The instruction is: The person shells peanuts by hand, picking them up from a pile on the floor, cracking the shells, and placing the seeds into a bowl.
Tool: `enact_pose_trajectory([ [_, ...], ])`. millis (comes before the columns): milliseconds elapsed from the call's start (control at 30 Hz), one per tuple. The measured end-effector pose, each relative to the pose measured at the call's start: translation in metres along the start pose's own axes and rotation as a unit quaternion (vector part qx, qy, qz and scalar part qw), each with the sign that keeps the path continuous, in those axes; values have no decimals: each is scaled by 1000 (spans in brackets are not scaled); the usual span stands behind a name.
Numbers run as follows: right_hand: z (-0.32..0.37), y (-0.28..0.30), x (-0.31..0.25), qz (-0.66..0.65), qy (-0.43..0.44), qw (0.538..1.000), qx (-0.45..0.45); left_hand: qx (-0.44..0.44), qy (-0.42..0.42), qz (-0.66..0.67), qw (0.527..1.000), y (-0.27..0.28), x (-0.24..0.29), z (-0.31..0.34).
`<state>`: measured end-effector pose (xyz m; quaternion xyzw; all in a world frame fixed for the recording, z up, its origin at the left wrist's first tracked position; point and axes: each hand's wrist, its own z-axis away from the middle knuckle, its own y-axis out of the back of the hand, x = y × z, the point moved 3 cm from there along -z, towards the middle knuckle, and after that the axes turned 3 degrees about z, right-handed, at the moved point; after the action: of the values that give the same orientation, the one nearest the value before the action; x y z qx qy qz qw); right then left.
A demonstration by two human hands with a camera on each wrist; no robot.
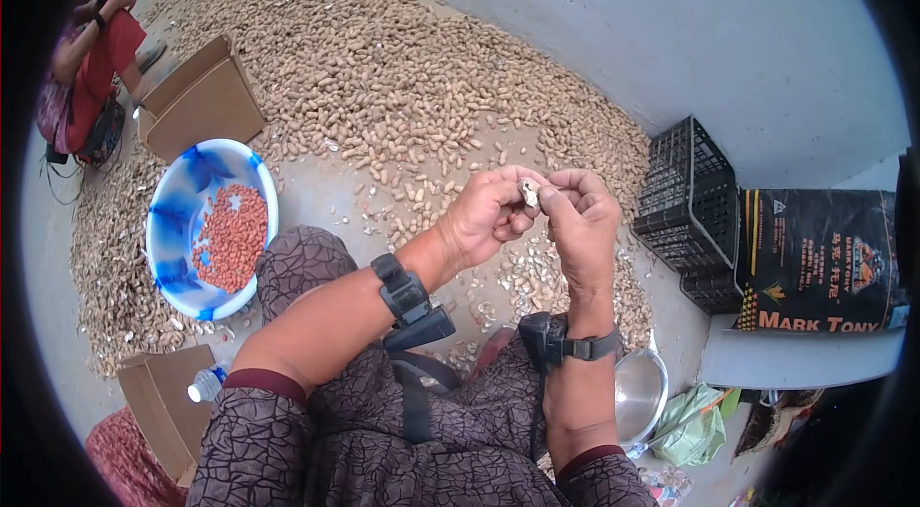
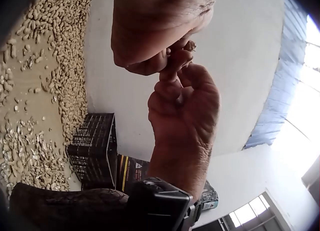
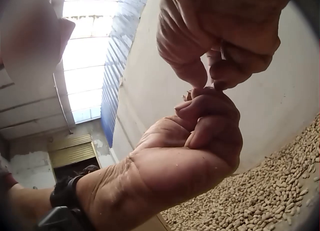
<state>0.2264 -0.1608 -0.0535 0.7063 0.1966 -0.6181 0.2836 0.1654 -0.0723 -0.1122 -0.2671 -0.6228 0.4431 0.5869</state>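
Note:
In the head view, a cracked peanut shell [image 1: 529, 192] with a pale inside is held up between both hands. My left hand [image 1: 482, 217] pinches it at the fingertips, the other fingers curled. From the other side, my right hand [image 1: 585, 219] grips it between thumb and forefinger. The left wrist view shows the left hand [image 2: 160, 33] above, meeting the right hand [image 2: 185, 111] at the fingertips. In the right wrist view, the right hand [image 3: 215, 36] comes from above onto the left hand [image 3: 192, 141]; the fingers mostly hide the shell there.
A big heap of unshelled peanuts [image 1: 383, 66] spreads along the wall. To the left stands a blue-and-white basin [image 1: 163, 263] with red kernels [image 1: 233, 239]. Black crates [image 1: 676, 191] and a printed sack [image 1: 815, 258] sit right, near a metal bowl [image 1: 640, 397]. Another person [image 1: 96, 66] squats at far left.

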Motion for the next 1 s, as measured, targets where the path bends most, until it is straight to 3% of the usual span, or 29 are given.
enact_pose_trajectory([
  [100,4,-6,-8,28,57,998,10,-30,1,30,999,-2,0,0],
  [167,6,-6,-8,27,77,997,0,9,3,38,999,-6,3,3],
  [233,7,-3,-7,208,151,966,-13,-2,4,45,999,-3,2,3],
  [267,6,-4,-7,207,151,966,-14,-13,6,50,999,-2,1,3],
  [333,7,-7,-9,312,220,924,-12,-4,13,45,999,0,1,2],
  [367,7,-7,-8,312,219,924,-11,5,19,40,999,1,0,2],
  [433,3,-6,-2,92,110,988,-54,7,20,34,999,0,1,2],
  [567,3,-5,-2,63,94,992,-55,8,29,28,999,2,1,-1],
  [633,2,-2,3,138,129,982,-3,4,29,19,999,5,-2,-1],
  [767,4,-3,-4,194,148,970,14,-4,7,-3,1000,6,-4,-1],
  [1000,-2,6,4,82,50,995,34,-9,10,-37,999,1,-3,0],
])
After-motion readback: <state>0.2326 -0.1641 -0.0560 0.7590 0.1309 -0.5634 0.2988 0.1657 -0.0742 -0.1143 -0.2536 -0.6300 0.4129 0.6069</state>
